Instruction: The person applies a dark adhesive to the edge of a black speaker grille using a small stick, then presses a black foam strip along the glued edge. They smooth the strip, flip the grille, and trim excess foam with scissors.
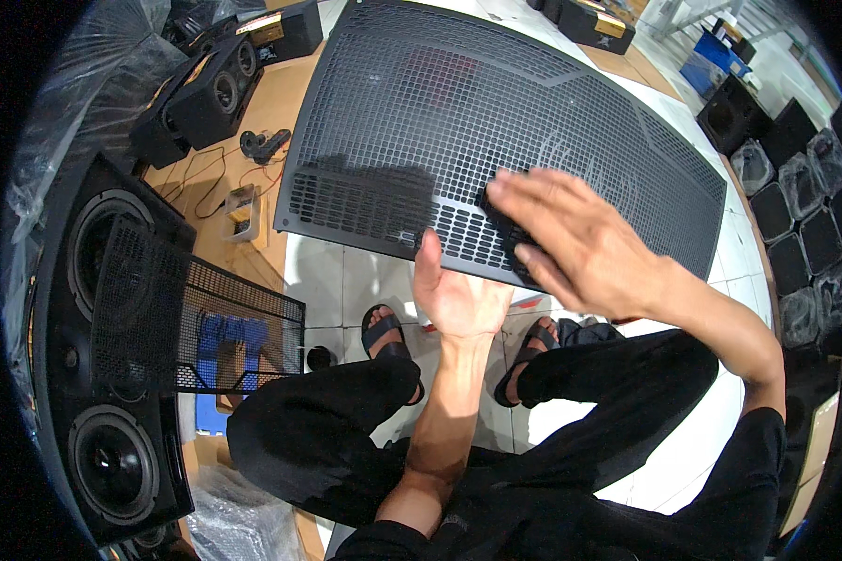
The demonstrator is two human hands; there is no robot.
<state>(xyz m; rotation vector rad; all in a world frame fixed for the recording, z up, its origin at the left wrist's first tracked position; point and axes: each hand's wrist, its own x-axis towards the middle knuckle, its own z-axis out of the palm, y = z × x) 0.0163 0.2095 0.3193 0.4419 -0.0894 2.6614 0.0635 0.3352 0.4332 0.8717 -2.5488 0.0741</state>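
Note:
A large black perforated metal speaker grille [421,122] spans the upper middle, its near edge over my lap. My left hand [463,299] holds that near edge, palm up, with the thumb over the front and the other fingers hidden beneath. Above the grille's near part is my right hand [585,238], fingers stretched out close together and palm down. A dark patch lies along its fingertips; whether that is shadow or a thing, I cannot tell. I cannot tell either if this hand touches the mesh.
A tall black speaker cabinet [126,463] with bare round drivers stands at the left, a smaller mesh grille [243,327] leaning beside it. Farther back are a small plastic bin [243,213], wires and black speaker boxes [217,93]. Several wrapped speakers [800,187] line the right side.

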